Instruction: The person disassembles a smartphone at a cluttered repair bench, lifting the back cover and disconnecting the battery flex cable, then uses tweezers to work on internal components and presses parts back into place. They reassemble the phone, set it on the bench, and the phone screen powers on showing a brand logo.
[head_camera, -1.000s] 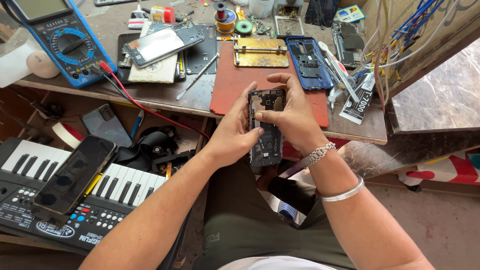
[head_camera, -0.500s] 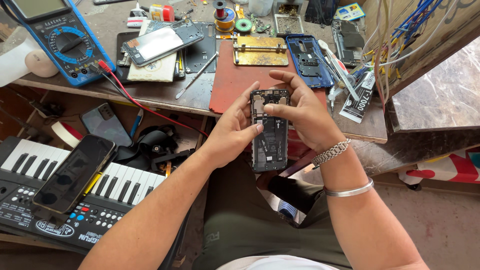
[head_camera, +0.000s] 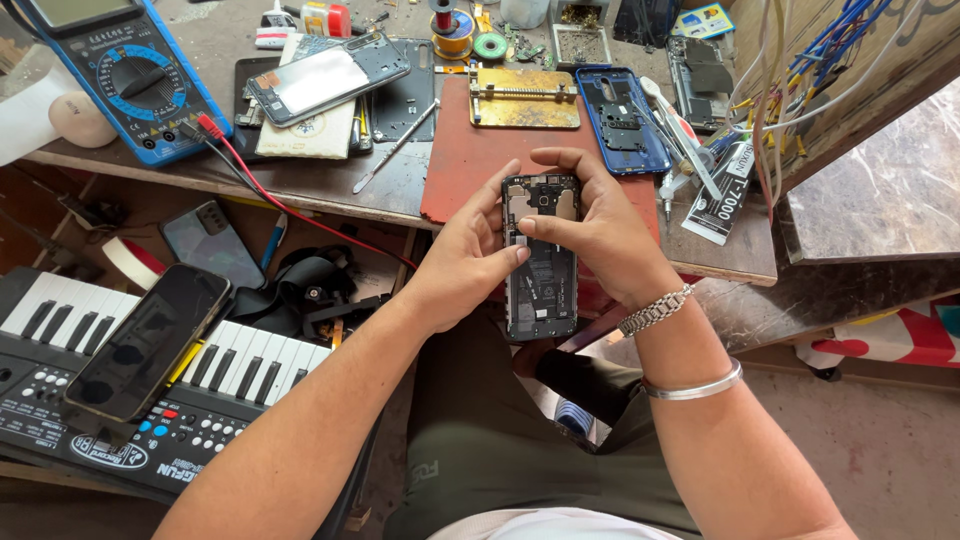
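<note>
Black opened phone (head_camera: 541, 262) sits above the lap, short of the bench (head_camera: 300, 180), left hand (head_camera: 465, 262) and right hand (head_camera: 598, 232) gripping its edges. Risk — thumbs pressing exposed boards crack parts; a slip drops it.

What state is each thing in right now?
Opened phone: back off, insides showing, held upright in both hands.
Left hand: grip on phone's left edge.
Right hand: grip on its upper right.
Black phone: screen dark, lying on keyboard.
Meter: leads plugged in.
</note>
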